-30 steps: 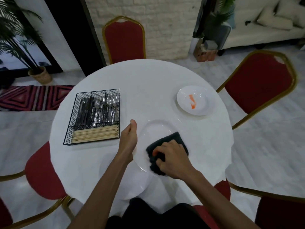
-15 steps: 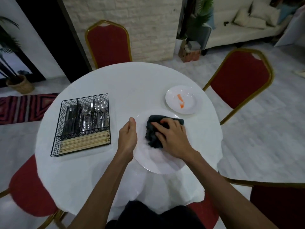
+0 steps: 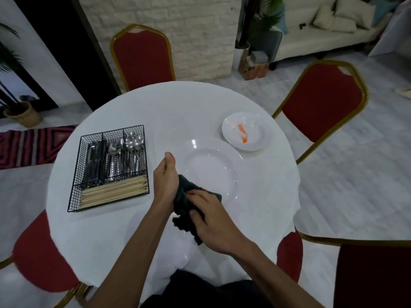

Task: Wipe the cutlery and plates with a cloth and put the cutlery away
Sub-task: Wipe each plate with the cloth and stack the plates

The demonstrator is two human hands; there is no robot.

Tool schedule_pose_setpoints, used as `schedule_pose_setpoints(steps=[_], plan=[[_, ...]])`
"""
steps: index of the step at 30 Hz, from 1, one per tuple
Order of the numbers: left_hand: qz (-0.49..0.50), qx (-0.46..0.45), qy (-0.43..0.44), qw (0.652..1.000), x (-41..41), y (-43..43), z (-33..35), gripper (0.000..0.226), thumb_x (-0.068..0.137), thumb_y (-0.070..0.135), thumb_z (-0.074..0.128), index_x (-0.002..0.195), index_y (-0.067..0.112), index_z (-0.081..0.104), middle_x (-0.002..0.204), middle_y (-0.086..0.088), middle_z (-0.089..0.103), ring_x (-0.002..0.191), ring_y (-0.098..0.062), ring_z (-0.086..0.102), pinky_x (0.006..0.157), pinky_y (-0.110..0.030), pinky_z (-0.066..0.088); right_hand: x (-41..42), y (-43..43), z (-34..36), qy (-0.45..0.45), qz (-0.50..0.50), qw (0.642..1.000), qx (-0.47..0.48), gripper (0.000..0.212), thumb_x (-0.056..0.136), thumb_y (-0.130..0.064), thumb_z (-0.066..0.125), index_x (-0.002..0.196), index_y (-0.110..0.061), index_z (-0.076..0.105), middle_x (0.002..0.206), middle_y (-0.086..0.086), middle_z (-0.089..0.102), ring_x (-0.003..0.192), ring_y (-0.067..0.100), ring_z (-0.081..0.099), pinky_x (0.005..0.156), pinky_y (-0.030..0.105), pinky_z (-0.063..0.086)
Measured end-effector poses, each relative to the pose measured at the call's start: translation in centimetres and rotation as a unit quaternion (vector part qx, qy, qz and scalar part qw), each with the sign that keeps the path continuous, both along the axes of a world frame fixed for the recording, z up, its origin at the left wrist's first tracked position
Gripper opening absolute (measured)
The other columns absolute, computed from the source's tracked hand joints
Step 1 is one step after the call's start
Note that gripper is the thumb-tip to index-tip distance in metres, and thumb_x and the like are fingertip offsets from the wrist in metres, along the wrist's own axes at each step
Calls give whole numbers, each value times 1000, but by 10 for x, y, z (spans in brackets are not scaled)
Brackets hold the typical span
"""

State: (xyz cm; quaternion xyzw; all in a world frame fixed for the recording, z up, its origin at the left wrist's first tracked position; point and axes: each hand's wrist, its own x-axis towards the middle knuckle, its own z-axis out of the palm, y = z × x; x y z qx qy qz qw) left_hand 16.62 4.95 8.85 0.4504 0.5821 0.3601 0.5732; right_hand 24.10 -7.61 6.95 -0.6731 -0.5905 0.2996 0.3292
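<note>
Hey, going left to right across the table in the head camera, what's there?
Black wire cutlery basket → left hand gripping the dark cloth → large white round plate → small white plate smeared orange.

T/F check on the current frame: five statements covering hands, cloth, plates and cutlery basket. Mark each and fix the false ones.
1. The right hand grips the dark cloth over the near part of the large plate. True.
2. The small plate is clean. False: it carries an orange smear.
3. The wire basket sits to the left of the large plate. True.
4. The spoons are in the basket's leftmost compartment. False: they are in the rightmost of the three far compartments.
5. The chopsticks lie loose on the table. False: they lie in the basket's near compartment.
</note>
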Motion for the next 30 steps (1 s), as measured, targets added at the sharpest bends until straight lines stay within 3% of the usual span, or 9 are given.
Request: schedule_pose_setpoints(steps=[3, 7, 11, 16, 19, 22, 25, 27, 30], plan=[[12, -33, -25, 999, -3, 9, 6, 35, 104, 51, 38, 104, 27, 64, 105, 19, 51, 104, -8, 46, 99, -34, 40, 27, -24, -17, -112, 22, 993, 23, 45, 95, -22, 45, 136, -18, 63, 140, -5, 60, 134, 13, 46, 119, 26, 27], [4, -33, -37, 999, -3, 8, 15, 40, 104, 50, 40, 70, 31, 49, 77, 14, 47, 74, -4, 46, 78, -22, 39, 60, -40, -34, -253, -41, 966, -14, 47, 96, -30, 39, 137, -22, 61, 147, -7, 56, 147, 20, 37, 121, 48, 22], [28, -8, -53, 998, 4, 2, 11, 45, 104, 49, 40, 103, 14, 69, 121, 6, 61, 115, -11, 52, 99, -26, 32, 12, -37, -25, -191, -1, 982, -10, 55, 101, -36, 30, 155, -29, 39, 160, -9, 38, 153, 15, 25, 125, 40, 14], [-1, -5, -19, 1000, 8, -7, 9, 41, 105, 51, 35, 89, 20, 58, 88, 10, 54, 85, -6, 51, 89, -29, 36, -4, -20, -8, -113, 0, 994, -14, 55, 104, -44, 19, 158, -35, 26, 163, -18, 24, 152, -2, 13, 125, 25, 2], [3, -35, -26, 999, -2, -1, 12, 50, 103, 55, 36, 135, 23, 57, 147, 8, 49, 138, -17, 40, 113, -39, 30, 31, -40, -17, -228, 0, 974, 5, 47, 104, -40, 34, 147, -29, 51, 152, -15, 49, 146, 2, 34, 122, 30, 18], [-9, -41, -18, 999, -5, 4, 13, 57, 101, 58, 37, 144, 22, 50, 159, 4, 37, 145, -20, 33, 117, -45, 26, 62, -50, -21, -309, -38, 950, 0, 42, 100, -37, 41, 131, -24, 68, 137, -10, 65, 138, 11, 50, 117, 38, 27], [-26, -34, -33, 999, 1, 2, 14, 57, 102, 58, 35, 143, 21, 50, 156, 5, 39, 143, -17, 34, 112, -36, 26, 45, -36, -14, -272, -22, 962, -14, 48, 102, -40, 37, 132, -20, 67, 142, -4, 61, 141, 17, 48, 121, 31, 21], [-37, -30, -47, 998, 8, -4, 12, 54, 102, 56, 35, 137, 21, 56, 142, 9, 52, 132, -13, 44, 104, -30, 31, 34, -11, -9, -208, 22, 977, -26, 54, 106, -42, 26, 151, -20, 46, 162, -4, 36, 154, 14, 21, 124, 28, 8], [-62, -42, -56, 996, 21, -22, 11, 34, 104, 51, 37, 84, 33, 58, 88, 18, 56, 83, 0, 54, 80, -27, 43, 48, 26, -16, -242, -25, 970, -21, 65, 103, -48, 9, 162, -21, 13, 170, -4, 7, 157, 14, -2, 128, 39, 2]])
